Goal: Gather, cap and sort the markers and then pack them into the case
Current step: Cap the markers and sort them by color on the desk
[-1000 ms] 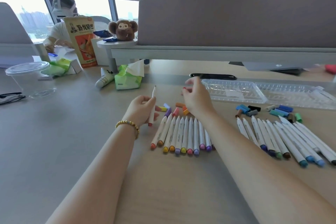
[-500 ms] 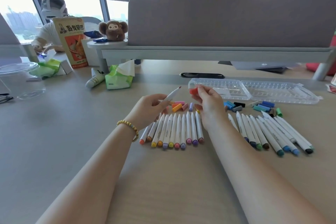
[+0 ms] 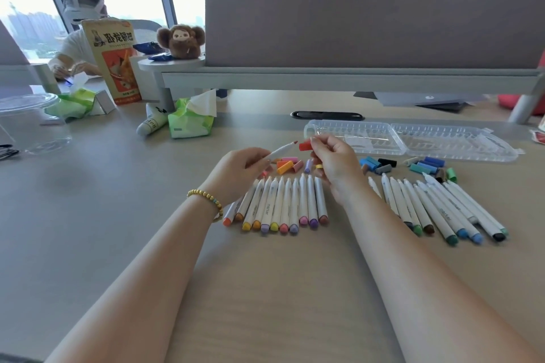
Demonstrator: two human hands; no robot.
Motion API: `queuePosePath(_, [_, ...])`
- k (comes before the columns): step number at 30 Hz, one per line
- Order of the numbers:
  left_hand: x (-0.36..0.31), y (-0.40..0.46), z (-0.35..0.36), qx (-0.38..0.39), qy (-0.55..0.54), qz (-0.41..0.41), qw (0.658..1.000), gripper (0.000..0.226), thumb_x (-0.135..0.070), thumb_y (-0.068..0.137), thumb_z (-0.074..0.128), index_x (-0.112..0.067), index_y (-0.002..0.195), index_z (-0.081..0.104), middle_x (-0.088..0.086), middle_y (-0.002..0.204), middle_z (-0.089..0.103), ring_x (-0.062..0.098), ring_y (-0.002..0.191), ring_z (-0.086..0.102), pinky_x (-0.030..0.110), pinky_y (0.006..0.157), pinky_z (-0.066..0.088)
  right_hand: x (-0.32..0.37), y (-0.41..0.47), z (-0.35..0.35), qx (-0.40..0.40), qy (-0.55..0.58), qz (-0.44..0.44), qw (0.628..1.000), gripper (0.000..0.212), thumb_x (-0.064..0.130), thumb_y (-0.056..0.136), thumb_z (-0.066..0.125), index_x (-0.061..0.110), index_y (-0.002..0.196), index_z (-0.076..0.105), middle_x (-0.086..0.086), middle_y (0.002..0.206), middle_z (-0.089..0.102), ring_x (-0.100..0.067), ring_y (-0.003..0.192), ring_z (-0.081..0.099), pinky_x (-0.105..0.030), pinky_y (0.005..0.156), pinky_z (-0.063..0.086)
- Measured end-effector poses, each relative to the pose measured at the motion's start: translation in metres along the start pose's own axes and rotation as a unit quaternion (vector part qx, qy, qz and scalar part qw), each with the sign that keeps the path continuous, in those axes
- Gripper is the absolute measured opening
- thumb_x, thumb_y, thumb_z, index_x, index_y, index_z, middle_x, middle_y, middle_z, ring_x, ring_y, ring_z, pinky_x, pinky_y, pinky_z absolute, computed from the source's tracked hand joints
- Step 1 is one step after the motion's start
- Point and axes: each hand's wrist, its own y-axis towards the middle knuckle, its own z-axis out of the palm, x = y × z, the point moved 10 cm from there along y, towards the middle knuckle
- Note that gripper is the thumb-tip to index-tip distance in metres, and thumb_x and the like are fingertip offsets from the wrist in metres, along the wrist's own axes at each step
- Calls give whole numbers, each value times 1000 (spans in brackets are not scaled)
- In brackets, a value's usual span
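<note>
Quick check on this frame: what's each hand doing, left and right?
Left hand: closed, gripping an uncapped white marker, tip pointing toward the cap.
Right hand: closed, pinching a red cap just off the marker's tip.

The person at the table (image 3: 88, 215) is wearing no sleeves; both forearms are showing bare. A bracelet (image 3: 206, 197) of yellow-gold beads, a few greenish ones among them, is circling the wrist of the left hand (image 3: 236, 175). The right hand (image 3: 336, 165) is wearing nothing.
</note>
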Motion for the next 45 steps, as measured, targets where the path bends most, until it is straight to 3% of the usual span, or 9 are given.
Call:
queuePosePath(3, [4, 0, -3, -6, 1, -8, 1000, 23, -19, 95, 51, -20, 112, 66, -2, 85, 66, 9, 73, 55, 29, 79, 50, 3, 0, -3, -5, -7, -14, 1000, 22, 20, 99, 44, 9, 107, 63, 5, 75, 53, -6, 56, 44, -10, 41, 35])
queuePosePath(11, [3, -1, 3, 11, 24, -13, 1000, 21, -25, 95, 50, -21, 97, 71, 15, 84, 67, 18, 66, 47, 29, 65, 44, 9, -3, 11, 45, -48, -42, 997, 24, 17, 100, 40, 14, 101, 64, 8, 77, 58, -1, 61, 55, -14, 53, 43])
queuePosePath(17, [7, 0, 7, 40, 11, -56, 998, 32, -28, 96, 47, -7, 87, 69, 7, 65, 56, 16, 55, 41, 25, 54, 38, 18, -6, 19, 35, -103, -107, 988, 30, 13, 101, 38, 11, 125, 57, 3, 92, 62, 1, 66, 58, -4, 50, 44])
queuePosePath(22, [12, -1, 5, 36, -96, -112, 988, 21, -21, 96, 49, -15, 90, 68, -10, 60, 61, -2, 40, 47, 12, 45, 45, 21, -6, 23, 41, -202, -158, 966, 38, 5, 100, 35, 12, 134, 51, 2, 113, 59, -1, 78, 53, -2, 59, 46])
queuePosePath(29, [24, -13, 9, 78, -196, -196, 958, 22, -22, 95, 52, -8, 91, 69, -3, 64, 56, 5, 51, 45, 13, 44, 41, 17, -2, 38, 66, -316, -191, 927, 47, -5, 93, 36, 11, 134, 52, -3, 120, 60, -21, 113, 52, -32, 97, 45])
queuePosePath(32, [22, -19, 6, 122, -240, -226, 936, 22, -23, 94, 53, -6, 89, 66, 0, 66, 67, 5, 53, 61, 14, 49, 51, 6, 0, 47, 84, -264, -164, 947, 49, -5, 91, 36, 14, 132, 54, -3, 117, 62, -24, 112, 57, -44, 96, 49])
queuePosePath(37, [51, -13, -42, 16, 39, -235, 971, 41, -37, 95, 45, -9, 77, 69, 3, 71, 74, 14, 62, 63, 23, 59, 52, 6, 3, 34, 36, -255, -160, 953, 51, -6, 92, 31, 16, 133, 53, -3, 117, 58, -20, 112, 53, -35, 97, 48])
queuePosePath(41, [67, -20, -66, -15, 283, -238, 929, 55, -44, 93, 39, -10, 52, 53, -3, 39, 54, 17, 47, 47, 22, 47, 35, 8, 2, 24, 8, -257, -162, 953, 48, -9, 89, 33, 12, 123, 61, -5, 115, 62, -16, 112, 52, -19, 91, 40])
queuePosePath(45, [75, -21, -59, 23, 358, -236, 903, 49, -41, 95, 37, -12, 55, 42, 2, 54, 49, 19, 57, 46, 25, 54, 36, 5, 4, 15, -1, -245, -129, 961, 38, -9, 86, 36, 12, 89, 67, 1, 84, 63, -4, 66, 51, -13, 55, 36])
